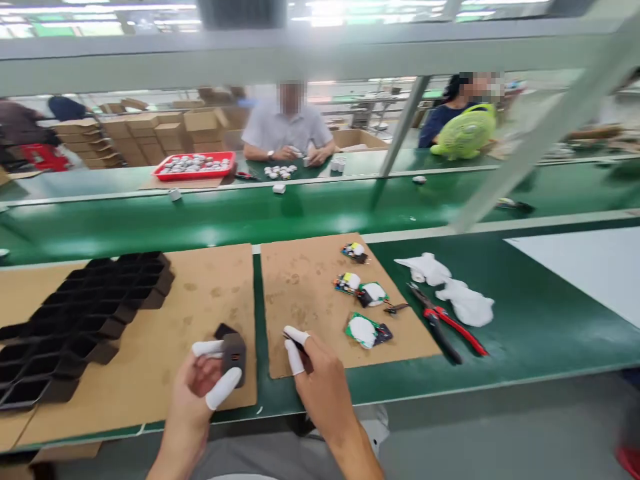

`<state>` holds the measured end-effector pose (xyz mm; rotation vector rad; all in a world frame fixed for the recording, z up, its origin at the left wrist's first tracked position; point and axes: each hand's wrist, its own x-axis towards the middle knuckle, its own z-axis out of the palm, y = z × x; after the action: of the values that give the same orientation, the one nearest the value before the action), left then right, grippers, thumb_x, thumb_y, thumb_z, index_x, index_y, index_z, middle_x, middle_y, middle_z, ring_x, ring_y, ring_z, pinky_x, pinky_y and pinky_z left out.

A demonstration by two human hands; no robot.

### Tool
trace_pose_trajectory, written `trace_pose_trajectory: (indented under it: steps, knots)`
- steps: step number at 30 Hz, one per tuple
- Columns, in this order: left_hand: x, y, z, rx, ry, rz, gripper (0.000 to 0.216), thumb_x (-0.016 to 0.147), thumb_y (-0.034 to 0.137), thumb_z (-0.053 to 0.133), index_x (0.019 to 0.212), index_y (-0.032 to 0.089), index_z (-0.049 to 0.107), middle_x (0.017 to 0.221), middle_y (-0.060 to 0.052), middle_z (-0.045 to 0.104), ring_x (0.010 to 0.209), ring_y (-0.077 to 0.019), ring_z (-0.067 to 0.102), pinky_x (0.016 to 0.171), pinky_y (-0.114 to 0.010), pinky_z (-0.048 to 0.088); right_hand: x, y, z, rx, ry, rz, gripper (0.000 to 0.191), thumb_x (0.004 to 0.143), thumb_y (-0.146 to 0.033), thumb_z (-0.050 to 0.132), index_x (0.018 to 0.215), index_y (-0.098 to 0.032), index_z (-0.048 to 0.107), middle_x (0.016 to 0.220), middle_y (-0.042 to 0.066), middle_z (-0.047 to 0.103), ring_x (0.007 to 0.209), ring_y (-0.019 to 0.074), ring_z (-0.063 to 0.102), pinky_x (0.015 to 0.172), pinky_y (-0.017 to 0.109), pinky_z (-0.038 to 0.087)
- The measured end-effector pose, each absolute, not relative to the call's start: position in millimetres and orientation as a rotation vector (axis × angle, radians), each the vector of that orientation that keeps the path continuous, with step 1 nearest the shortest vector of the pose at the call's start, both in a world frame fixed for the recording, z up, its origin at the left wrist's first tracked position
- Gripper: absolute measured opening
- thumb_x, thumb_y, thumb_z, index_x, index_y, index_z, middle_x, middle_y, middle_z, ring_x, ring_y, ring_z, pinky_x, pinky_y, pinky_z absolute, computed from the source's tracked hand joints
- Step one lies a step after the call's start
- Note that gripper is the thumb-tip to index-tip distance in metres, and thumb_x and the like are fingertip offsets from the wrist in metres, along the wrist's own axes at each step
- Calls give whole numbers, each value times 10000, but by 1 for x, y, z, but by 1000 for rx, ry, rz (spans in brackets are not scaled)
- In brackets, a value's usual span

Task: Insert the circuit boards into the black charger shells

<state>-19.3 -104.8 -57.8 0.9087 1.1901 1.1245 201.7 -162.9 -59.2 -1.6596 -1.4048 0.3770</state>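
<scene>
My left hand (pixel 203 383), with white finger cots, grips a black plastic housing (pixel 233 360) that has small slots in its face. Between the cotted thumb and finger of my right hand (pixel 317 373) is pinched a small dark piece (pixel 295 339), too blurred to name. Both hands are above two cardboard sheets (pixel 295 293) at the bench's front edge. Right of my right hand lie circuit boards with white pads; the nearest board (pixel 364 331) is green-edged, and another pair (pixel 361 288) lies behind it. A small dark part (pixel 397 308) rests at the sheet's edge.
Rows of black housings (pixel 95 313) stand on the left cardboard. Red-handled pliers (pixel 445 323) and crumpled white cloths (pixel 465 300) lie at right. Beyond runs a green conveyor (pixel 215 220) with scattered white parts. Across it a person (pixel 289 130) works beside a red tray (pixel 195 175).
</scene>
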Motion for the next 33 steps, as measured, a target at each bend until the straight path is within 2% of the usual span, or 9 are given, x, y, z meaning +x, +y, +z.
trace_pose_trajectory:
  steps: [3,9,12,16,22,24,29,33]
  knots:
    - [-7,-116,-42,829,1083,1103,673,597,344,1104,1117,194,704,1115,-100,827,1012,-269,832,934,-365,706,207,-158,-59,-1641,-1440,382,294,1158,-313,564,1266,-247,831,1147,96,864,1031,280,844,890,385,652]
    - [1,-129,-16,831,1029,1112,617,609,325,1101,1077,204,719,1066,-50,768,960,-220,789,910,-321,695,211,-154,-65,-1650,-1485,360,317,1150,-352,585,1327,-238,823,1259,110,871,1079,296,857,885,401,681]
    - [-1,-128,-9,867,1017,1087,588,639,308,1088,1081,206,713,1083,-46,750,983,-213,780,954,-335,694,210,-154,-68,-1655,-1483,341,317,1148,-352,597,1333,-231,824,1259,113,874,1080,293,860,883,397,689]
    - [-3,-128,-8,883,1012,1093,607,615,299,1088,1080,207,708,1065,-42,738,941,-208,770,899,-318,695,210,-154,-67,-1647,-1462,324,314,1145,-352,603,1325,-224,827,1239,118,878,1073,286,860,880,388,695]
    - [-4,-128,-9,960,1052,1017,555,708,452,1028,1075,217,685,1055,-65,755,919,-249,803,879,-377,706,208,-151,-63,-1627,-1433,343,276,1120,-328,647,1298,-227,832,1204,118,882,1055,288,860,886,403,702]
    - [-3,-126,-9,967,1058,1019,562,698,455,1024,1069,217,675,1050,-70,762,917,-253,808,877,-383,711,206,-152,-60,-1604,-1409,341,250,1107,-326,659,1247,-222,839,1150,114,887,1018,284,859,884,406,708]
    - [-1,-123,-14,1022,1147,1130,547,671,337,1025,1066,212,668,1001,-50,778,856,-200,785,855,-326,707,201,-173,-23,-1522,-1338,367,174,1087,-306,715,1131,-237,869,926,67,840,757,218,781,646,311,644]
    - [-1,-126,-15,1087,1209,1165,478,735,308,994,1081,209,680,993,-43,783,863,-188,767,838,-296,691,195,-189,14,-1483,-1487,589,172,1073,-257,745,1165,-283,888,913,46,842,747,210,784,610,286,607]
